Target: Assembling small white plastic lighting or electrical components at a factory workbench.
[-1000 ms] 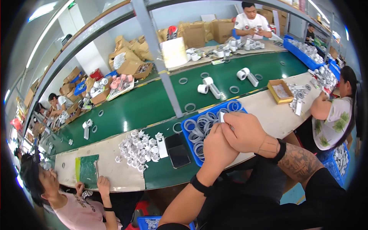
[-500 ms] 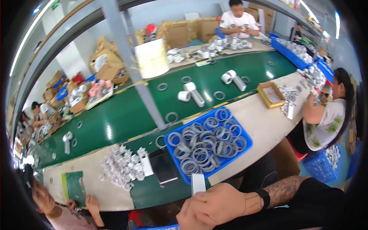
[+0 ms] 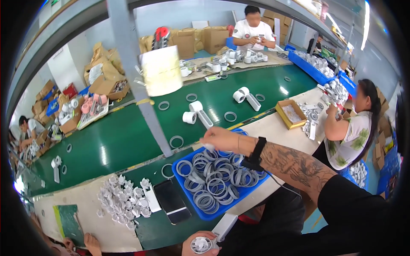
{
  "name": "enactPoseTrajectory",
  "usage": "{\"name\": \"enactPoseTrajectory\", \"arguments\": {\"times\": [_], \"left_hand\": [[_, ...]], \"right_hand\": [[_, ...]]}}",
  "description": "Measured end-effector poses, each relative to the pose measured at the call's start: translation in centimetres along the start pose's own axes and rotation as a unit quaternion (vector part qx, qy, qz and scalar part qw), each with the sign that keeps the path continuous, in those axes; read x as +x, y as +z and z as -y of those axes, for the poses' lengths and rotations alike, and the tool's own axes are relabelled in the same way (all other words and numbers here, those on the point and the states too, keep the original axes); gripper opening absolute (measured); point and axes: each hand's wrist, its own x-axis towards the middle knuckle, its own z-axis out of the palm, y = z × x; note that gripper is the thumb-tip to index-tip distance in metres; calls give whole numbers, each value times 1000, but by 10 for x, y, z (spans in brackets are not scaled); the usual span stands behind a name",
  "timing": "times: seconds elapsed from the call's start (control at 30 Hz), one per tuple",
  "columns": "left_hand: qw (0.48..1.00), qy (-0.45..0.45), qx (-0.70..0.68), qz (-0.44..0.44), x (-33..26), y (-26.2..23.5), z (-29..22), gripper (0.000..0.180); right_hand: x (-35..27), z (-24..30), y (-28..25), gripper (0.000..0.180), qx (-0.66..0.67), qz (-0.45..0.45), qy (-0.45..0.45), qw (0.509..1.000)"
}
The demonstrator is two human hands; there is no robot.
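Single head view, looking down, workbench (image 3: pixel 273 128) near.

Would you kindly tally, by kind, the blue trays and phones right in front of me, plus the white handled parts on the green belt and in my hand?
Blue tray: 1
Black phone: 1
White handled parts on the green belt: 3
White handled part in the left hand: 1
Total: 6

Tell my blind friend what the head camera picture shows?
A person's right hand reaches over a blue tray of grey rings, while the left hand holds a white plastic part near the table edge, beside a green conveyor belt.
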Motion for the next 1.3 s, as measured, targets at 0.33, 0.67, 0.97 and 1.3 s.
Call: {"name": "enactPoseTrajectory", "arguments": {"times": [0.33, 0.67, 0.97, 1.3], "left_hand": [[982, -51, -20, 178, 16, -12, -17, 61], [941, -31, 151, 302, 2, 66, -58, 41], [947, -149, 217, 183, -70, 5, -83, 45], [978, 170, -101, -71, 57, -115, -140, 51]], "right_hand": [[-178, 67, 76, 29, -124, 382, -353, 845], [-279, 56, 53, 16, -325, 294, -554, 707], [-313, 108, -121, 25, -324, 142, -474, 806], [-365, -252, -167, 23, 157, -249, 84, 952]]}}
